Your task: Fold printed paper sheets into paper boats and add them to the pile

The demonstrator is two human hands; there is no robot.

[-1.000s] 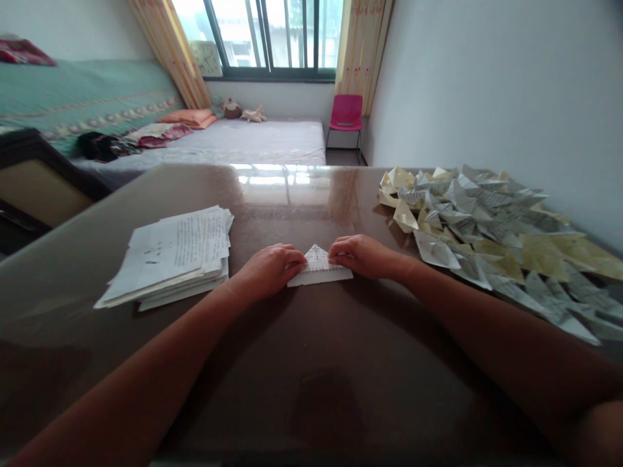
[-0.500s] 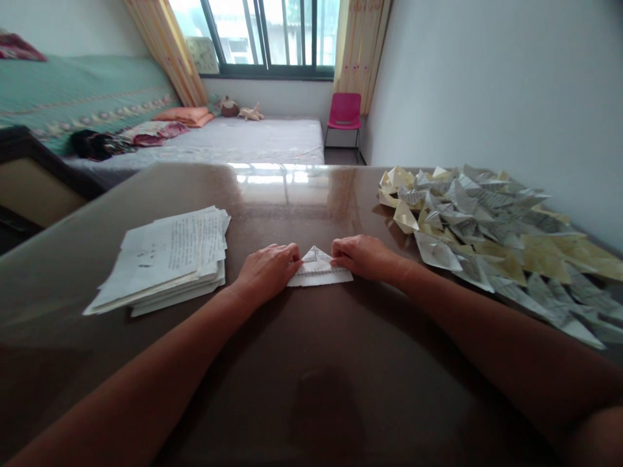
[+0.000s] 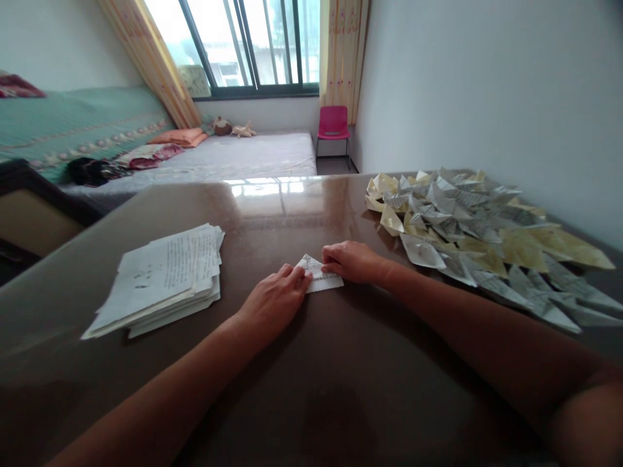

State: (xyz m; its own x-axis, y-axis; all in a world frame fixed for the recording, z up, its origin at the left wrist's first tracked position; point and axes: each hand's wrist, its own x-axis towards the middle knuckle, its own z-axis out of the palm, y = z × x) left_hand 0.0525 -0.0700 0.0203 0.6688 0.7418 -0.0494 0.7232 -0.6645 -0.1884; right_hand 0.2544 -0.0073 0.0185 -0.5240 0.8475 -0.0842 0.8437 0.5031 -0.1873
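Note:
A small folded sheet of paper lies on the brown table, its top a triangle and a flat strip along its near edge. My left hand covers its left side, with the fingers closed and pressing on it. At its right slope, my right hand grips the paper with curled fingers. Much of the paper's left part is hidden under my left fingers.
A stack of printed sheets lies on the table to the left. Many folded paper boats, white and yellowish, crowd the right side by the wall. Beyond the table are a bed and a pink chair.
My left hand has moved inward over the left part of the folded paper. My right hand still grips the right side. The whole view has tilted and shifted slightly.

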